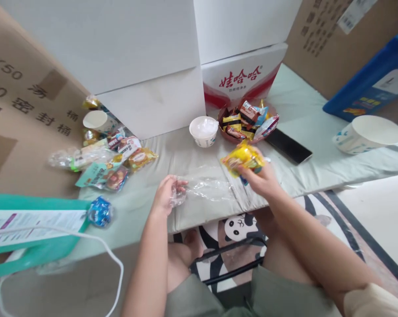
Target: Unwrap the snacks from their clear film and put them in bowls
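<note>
We see the left hand with its fingers closed on 1 edge of a clear plastic bag, so the bag lies flat on the pale tabletop. The right hand hovers just above the bag's other end, fingers clamped on a yellow snack packet. The packet is blurred; its print we cannot read. A bowl of snacks stands behind, its near rim partly covered by the packet.
</note>
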The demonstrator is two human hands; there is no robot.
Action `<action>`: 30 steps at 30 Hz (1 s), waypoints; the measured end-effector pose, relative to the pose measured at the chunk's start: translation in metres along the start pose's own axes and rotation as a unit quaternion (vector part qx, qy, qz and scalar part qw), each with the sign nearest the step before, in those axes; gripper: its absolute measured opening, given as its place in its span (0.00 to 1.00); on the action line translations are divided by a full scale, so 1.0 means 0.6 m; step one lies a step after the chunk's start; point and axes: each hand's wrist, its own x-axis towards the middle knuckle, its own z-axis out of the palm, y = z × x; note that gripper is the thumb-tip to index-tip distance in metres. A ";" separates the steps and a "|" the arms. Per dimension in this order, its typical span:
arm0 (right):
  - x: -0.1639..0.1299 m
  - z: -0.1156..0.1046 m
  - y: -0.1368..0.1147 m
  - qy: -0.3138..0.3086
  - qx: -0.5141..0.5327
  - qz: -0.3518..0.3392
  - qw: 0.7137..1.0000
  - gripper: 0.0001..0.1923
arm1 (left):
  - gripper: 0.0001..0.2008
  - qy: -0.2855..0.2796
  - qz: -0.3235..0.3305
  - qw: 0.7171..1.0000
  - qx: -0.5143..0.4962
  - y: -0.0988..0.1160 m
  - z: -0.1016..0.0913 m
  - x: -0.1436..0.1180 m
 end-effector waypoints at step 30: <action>0.463 -0.100 0.017 -0.164 -0.408 -0.134 0.888 0.10 | 0.17 -0.044 0.018 0.998 0.031 0.007 0.020 0.008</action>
